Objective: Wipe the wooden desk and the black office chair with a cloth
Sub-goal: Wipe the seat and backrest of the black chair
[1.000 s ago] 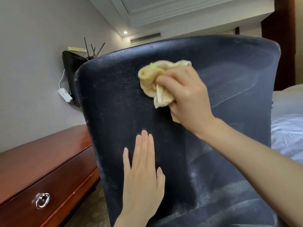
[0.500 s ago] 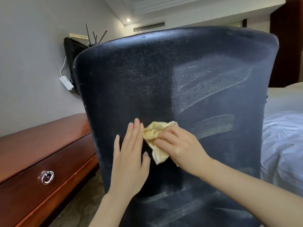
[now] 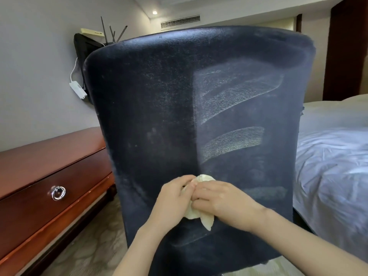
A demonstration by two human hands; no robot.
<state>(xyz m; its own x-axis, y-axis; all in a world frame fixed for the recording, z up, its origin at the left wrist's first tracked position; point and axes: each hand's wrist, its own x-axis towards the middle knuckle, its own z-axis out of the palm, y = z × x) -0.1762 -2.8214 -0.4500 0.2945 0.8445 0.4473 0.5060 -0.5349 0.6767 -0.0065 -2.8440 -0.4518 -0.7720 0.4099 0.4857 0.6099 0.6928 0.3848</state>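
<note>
chair back [image 3: 159, 100]: broad black shell, rounded corners, pebbled grain, pale dusty streaks on its right half.
cloth [image 3: 207, 220]: soft pale-yellow wad pressed low on the chair back, centre.
left hand [image 3: 172, 202]: fingers curled over the cloth.
right hand [image 3: 225, 204]: fingers bent, gripping the cloth.
table [image 3: 49, 154]: glossy reddish wood, left; round metal ring pull [image 3: 57, 193].

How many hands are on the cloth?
2. The left hand grips the cloth from the left, the right hand from the right, both low on the black office chair back.
</note>
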